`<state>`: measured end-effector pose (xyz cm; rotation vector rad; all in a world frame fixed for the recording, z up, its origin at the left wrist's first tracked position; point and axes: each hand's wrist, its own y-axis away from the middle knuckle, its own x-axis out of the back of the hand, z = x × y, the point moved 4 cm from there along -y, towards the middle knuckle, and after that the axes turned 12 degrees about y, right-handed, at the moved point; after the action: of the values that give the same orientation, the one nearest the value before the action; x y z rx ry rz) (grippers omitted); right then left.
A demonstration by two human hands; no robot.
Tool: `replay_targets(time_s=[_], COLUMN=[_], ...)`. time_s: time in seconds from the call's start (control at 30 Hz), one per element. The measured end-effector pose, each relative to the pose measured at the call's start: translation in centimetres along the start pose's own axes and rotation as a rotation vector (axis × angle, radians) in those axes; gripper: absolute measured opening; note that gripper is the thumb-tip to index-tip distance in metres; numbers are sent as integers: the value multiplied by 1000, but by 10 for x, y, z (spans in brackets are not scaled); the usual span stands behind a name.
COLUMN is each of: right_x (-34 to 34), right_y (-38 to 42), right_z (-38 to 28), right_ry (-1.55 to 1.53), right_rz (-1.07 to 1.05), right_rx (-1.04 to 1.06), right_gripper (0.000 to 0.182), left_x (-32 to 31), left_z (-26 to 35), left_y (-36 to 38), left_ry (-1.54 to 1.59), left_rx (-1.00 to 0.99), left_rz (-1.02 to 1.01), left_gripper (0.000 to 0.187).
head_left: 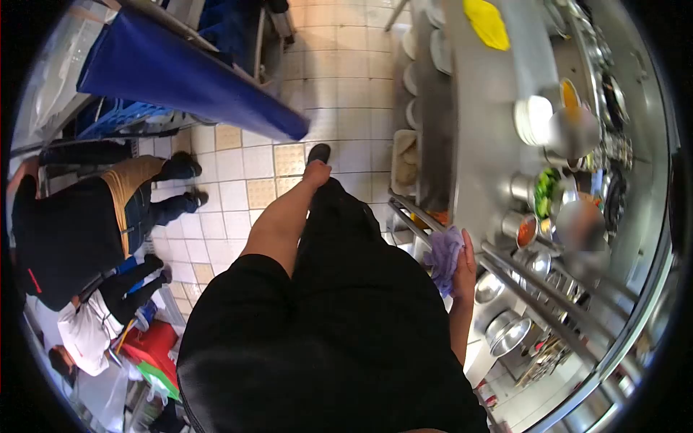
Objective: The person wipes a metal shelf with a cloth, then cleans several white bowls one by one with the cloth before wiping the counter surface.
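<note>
Steel counter (485,137), purple cloth (443,254), tiled floor (346,79)

Two people in dark tops (65,238) are crouching on the tiled floor (346,79) while white plates (533,119), a yellow cloth (487,23) and metal pots (509,332) are sitting along the steel desk (484,159).

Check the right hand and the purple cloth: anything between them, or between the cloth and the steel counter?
Nothing visible. The right hand lies directly on the purple cloth, which sits bunched against the near edge of the steel counter. The pots and bowls stand further along, not between them.
</note>
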<state>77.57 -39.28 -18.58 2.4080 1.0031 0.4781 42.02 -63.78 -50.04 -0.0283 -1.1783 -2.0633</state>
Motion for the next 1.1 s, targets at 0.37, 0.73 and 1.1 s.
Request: replay_targets(time_s=[0.37,0.73,1.1], right_x=[-95,-85,-31], right_y=[-161,-270,-289], right_z=[17,133,205], right_ry=[405,-175,115], right_rz=[53,205,432], right_rx=[13,-484,-579], right_gripper=[38,52,44], left_x=[146,60,-119], left_z=[-71,-8,-19], left_y=[-98,-145,-205], left_ry=[-124,105,376], left_rx=[-70,74,19], left_rz=[2,-258,-441], left_gripper=[43,54,47])
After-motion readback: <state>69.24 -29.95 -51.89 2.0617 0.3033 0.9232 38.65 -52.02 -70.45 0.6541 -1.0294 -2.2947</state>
